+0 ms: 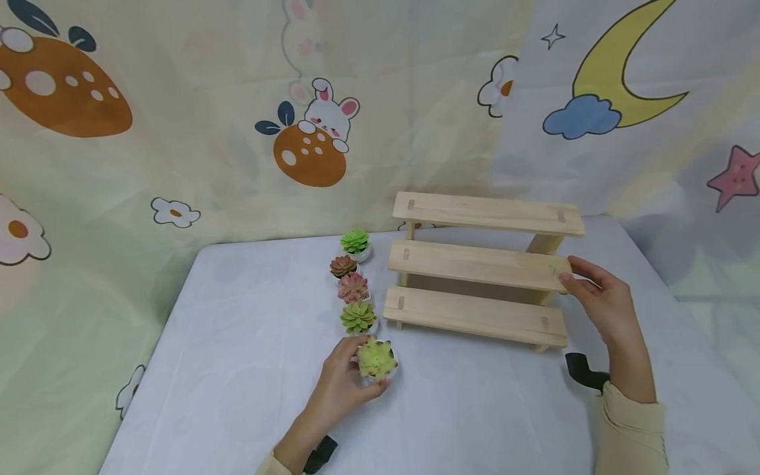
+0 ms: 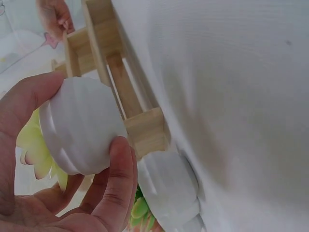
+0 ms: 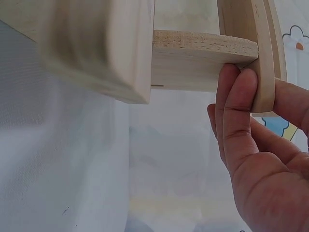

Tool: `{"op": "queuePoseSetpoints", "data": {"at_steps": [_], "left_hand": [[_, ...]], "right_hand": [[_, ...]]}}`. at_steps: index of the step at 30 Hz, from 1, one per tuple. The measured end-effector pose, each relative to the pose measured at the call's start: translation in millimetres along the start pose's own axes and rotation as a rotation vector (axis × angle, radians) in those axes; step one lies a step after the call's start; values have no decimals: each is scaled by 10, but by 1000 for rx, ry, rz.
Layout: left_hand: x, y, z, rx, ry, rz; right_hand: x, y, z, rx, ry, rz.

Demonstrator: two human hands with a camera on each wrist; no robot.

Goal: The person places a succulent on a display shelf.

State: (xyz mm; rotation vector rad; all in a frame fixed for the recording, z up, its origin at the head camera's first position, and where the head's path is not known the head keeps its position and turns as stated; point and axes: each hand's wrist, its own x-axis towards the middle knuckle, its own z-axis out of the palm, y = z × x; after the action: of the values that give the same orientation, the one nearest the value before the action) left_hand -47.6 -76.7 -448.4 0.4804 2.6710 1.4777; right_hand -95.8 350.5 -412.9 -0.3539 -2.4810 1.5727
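A yellow-green potted succulent (image 1: 377, 359) is gripped between the thumb and fingers of my left hand (image 1: 341, 382). Its white pot (image 2: 82, 126) fills the middle of the left wrist view. Above it in the head view, several more potted succulents form a column: a green one (image 1: 358, 317), a pink one (image 1: 353, 287), a brownish-red one (image 1: 343, 266) and a bright green one (image 1: 355, 241). To their right stands a three-tier wooden display stand (image 1: 475, 264). My right hand (image 1: 602, 300) pinches the right end of its middle board (image 3: 263, 58), thumb and fingers on opposite faces.
A white cloth covers the table (image 1: 261, 316). Behind it hangs a printed curtain (image 1: 415, 119) with a rabbit, a moon and flowers. Black straps (image 1: 584, 373) are at both wrists.
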Motion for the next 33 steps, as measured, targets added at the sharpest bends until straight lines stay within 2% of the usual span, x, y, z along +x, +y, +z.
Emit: {"op": "queuePoseSetpoints", "data": {"at_steps": [11,18,24,33], "left_hand": [[92,134,116,-36,-1,27],[127,181,190,-37,-10,68],[158,208,233,-11,-11,111],[317,338,316,-38,-18,138]], "right_hand": [[25,-8,-28,-4,22,-18],[2,-22,24,4,13,8],[-13,5,78,47,14,-36],[-8,-4,23,10,12,-52]]}}
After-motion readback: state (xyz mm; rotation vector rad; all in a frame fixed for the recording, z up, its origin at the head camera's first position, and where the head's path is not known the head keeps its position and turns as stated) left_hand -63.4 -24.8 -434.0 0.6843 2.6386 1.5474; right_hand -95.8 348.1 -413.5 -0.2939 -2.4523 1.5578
